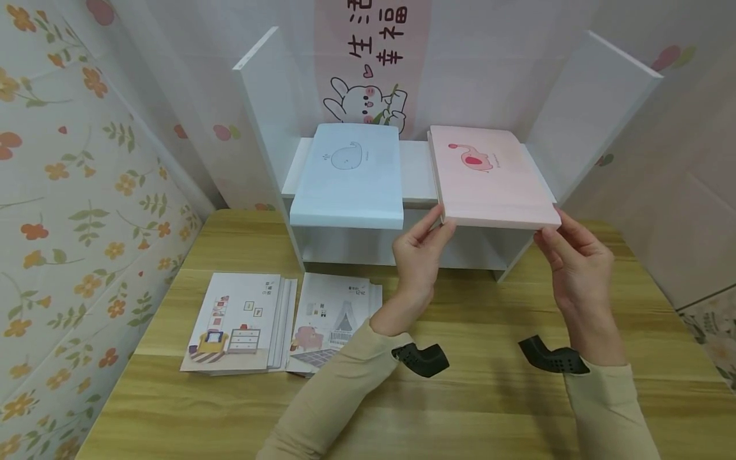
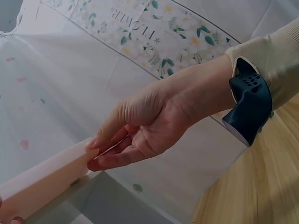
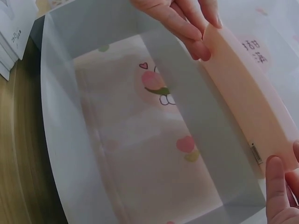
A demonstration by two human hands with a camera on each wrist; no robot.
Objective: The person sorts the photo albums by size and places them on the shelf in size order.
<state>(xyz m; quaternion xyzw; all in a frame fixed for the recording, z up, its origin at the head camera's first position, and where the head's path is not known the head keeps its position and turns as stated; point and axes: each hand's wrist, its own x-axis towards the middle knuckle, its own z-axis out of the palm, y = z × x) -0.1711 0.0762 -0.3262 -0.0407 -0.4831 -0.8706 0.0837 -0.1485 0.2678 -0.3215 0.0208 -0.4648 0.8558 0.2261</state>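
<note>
A pink book [image 1: 489,176] with a red elephant on its cover lies flat on the upper board of a white shelf [image 1: 418,169]. Its near edge sticks out past the board. My left hand [image 1: 416,262] pinches the near left corner between thumb and fingers. At the near right corner, my right hand [image 1: 582,271] does the same, thumb below the edge. The right wrist view shows the book's smooth spine [image 3: 243,93] between both hands. To the left on the same board lies a light blue book [image 1: 351,182] with a whale drawing, touched by neither hand.
Two stacks of thin white books, a left stack [image 1: 230,319] and a right stack [image 1: 333,319], lie on the wooden table [image 1: 460,409] left of my forearms. Tall side panels [image 1: 604,108] rise at both ends of the shelf. A patterned curtain [image 1: 86,191] hangs at left.
</note>
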